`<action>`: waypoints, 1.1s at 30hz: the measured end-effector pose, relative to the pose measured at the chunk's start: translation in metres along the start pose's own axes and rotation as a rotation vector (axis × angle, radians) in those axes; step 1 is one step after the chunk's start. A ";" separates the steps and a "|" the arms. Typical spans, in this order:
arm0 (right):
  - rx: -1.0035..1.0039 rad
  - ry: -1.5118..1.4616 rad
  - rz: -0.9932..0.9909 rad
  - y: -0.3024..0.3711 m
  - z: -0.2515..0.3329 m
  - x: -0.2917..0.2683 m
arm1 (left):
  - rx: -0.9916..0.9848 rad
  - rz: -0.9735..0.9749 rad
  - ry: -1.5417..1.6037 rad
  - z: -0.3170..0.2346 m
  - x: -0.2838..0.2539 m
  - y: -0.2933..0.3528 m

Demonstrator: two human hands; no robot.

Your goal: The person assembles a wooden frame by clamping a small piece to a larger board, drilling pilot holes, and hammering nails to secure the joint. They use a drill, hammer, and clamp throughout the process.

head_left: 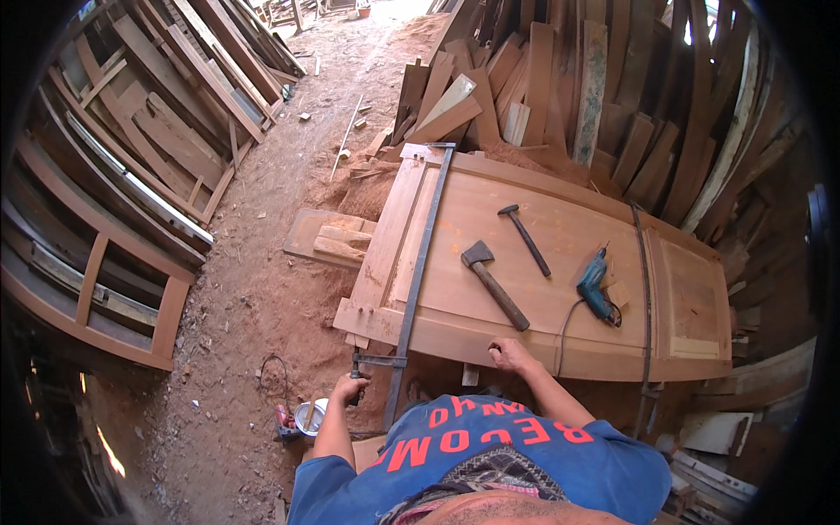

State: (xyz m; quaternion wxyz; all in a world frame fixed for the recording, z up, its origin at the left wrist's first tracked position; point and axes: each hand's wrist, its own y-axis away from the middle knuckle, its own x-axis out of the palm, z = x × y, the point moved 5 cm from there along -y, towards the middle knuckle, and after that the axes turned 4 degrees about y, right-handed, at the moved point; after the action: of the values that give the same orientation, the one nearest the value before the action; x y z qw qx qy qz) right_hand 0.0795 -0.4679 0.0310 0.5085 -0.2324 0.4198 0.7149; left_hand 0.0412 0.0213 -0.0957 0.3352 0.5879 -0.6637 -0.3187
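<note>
A wooden panelled door lies flat before me, with a long bar clamp across its left end and a second bar clamp across its right part. My left hand is closed round the clamp screw handle at the near left corner. At the door's near edge, my right hand rests with curled fingers; whatever they hold, if anything, is hidden. On the panel lie an axe, a hammer and a teal power drill with its cord trailing to the near edge.
Wooden boards lean in a dense stack behind the door. More wooden frames stand along the left side. A white paint can with a stick in it and a red tool sit on the dusty ground near my left arm.
</note>
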 end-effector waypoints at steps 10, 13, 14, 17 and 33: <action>0.024 0.001 -0.172 0.013 -0.020 -0.017 | 0.429 -0.960 -0.842 -0.054 0.046 0.078; 0.060 -0.011 -0.144 0.017 -0.020 -0.017 | 0.263 -0.915 -0.806 -0.038 0.037 0.061; 0.067 -0.023 -0.136 0.019 -0.021 -0.016 | 0.271 -0.866 -0.794 -0.035 0.034 0.053; 0.092 -0.004 -0.113 0.023 -0.022 -0.010 | 0.205 -0.520 -0.560 -0.015 0.010 0.011; 0.129 0.026 -0.006 0.044 -0.021 -0.002 | 0.062 -0.137 -0.163 -0.004 -0.001 0.020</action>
State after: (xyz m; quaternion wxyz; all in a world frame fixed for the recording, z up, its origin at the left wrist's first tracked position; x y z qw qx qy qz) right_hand 0.0377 -0.4917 0.0372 0.5192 -0.2098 0.4709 0.6817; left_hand 0.0336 0.0242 -0.0773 0.2391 0.6142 -0.6565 -0.3668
